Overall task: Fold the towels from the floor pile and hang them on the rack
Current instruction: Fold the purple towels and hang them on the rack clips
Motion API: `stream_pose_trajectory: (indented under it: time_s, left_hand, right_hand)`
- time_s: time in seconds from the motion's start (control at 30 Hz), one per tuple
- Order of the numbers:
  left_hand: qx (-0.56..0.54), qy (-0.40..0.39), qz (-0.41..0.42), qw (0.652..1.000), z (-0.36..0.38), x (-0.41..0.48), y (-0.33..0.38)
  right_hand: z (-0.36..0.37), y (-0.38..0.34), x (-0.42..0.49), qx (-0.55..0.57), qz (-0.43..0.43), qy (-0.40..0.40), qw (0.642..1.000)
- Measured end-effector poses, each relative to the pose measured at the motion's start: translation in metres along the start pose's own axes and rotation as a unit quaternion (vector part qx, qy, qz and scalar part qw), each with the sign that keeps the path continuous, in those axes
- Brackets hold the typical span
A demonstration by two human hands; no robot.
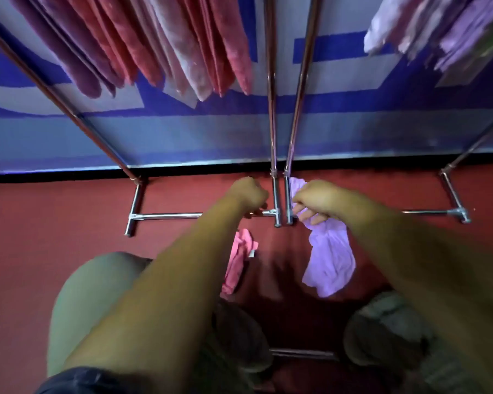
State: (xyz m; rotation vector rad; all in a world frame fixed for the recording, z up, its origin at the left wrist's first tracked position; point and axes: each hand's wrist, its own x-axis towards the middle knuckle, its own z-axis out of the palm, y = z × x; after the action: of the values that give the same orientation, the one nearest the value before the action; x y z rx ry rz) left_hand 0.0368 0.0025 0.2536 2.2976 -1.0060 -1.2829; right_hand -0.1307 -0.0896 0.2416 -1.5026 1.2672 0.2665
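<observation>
Right hand [316, 200] grips the crumpled lilac cloth towel [329, 257] by its far end. The towel hangs bunched, long axis running from that hand toward the near side. Left hand [249, 194] is curled just left of it; can't tell if it holds anything. Free lilac edge lies near-right of the left hand, so that's probably its next grab for spreading. Crumpled pink cloth towel [239, 260] sits under the left forearm. Chrome tube rack [165, 216] stands just beyond.

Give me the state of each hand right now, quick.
Left hand: fingers curled; whether it holds the pink towel below it cannot be told.
Right hand: closed, gripping the lilac towel.
</observation>
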Motion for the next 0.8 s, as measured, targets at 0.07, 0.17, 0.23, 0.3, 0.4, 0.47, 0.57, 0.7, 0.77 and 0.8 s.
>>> stream_pose_trajectory:
  time_s: [0.07, 0.17, 0.23, 0.3, 0.4, 0.47, 0.57, 0.7, 0.77, 0.8]
  left_hand:
    - [0.020, -0.032, -0.007, 0.999, 0.032, 0.021, -0.002]
    - [0.037, -0.083, -0.029, 0.995, 0.084, 0.053, -0.009]
    - [0.040, -0.116, -0.068, 0.990, 0.124, 0.072, -0.021]
    - [0.037, -0.139, -0.110, 0.984, 0.162, 0.081, -0.034]
    - [0.089, -0.174, -0.129, 0.972, 0.210, 0.092, -0.053]
    - [0.127, -0.180, -0.125, 0.967, 0.233, 0.095, -0.063]
    - [0.174, -0.200, -0.116, 0.957, 0.262, 0.102, -0.077]
    - [0.232, -0.244, -0.056, 0.940, 0.297, 0.109, -0.097]
    - [0.287, -0.281, 0.003, 0.916, 0.312, 0.109, -0.108]
    - [0.322, -0.290, 0.030, 0.901, 0.318, 0.109, -0.112]
  right_hand:
    - [-0.003, 0.043, 0.022, 0.041, 0.045, 0.003, 0.998]
    - [-0.003, 0.099, 0.046, 0.093, 0.118, 0.012, 0.989]
    - [0.003, 0.135, 0.058, 0.123, 0.174, 0.012, 0.977]
    - [0.013, 0.169, 0.070, 0.141, 0.215, 0.011, 0.966]
    - [0.033, 0.222, 0.095, 0.102, 0.218, 0.023, 0.970]
    - [0.042, 0.238, 0.100, 0.114, 0.246, -0.010, 0.963]
    - [0.040, 0.243, 0.101, 0.075, 0.234, -0.026, 0.969]
    - [0.044, 0.265, 0.118, 0.023, 0.203, -0.013, 0.979]
    - [0.051, 0.275, 0.126, 0.006, 0.195, -0.017, 0.981]
    - [0.053, 0.278, 0.129, -0.011, 0.188, -0.023, 0.982]
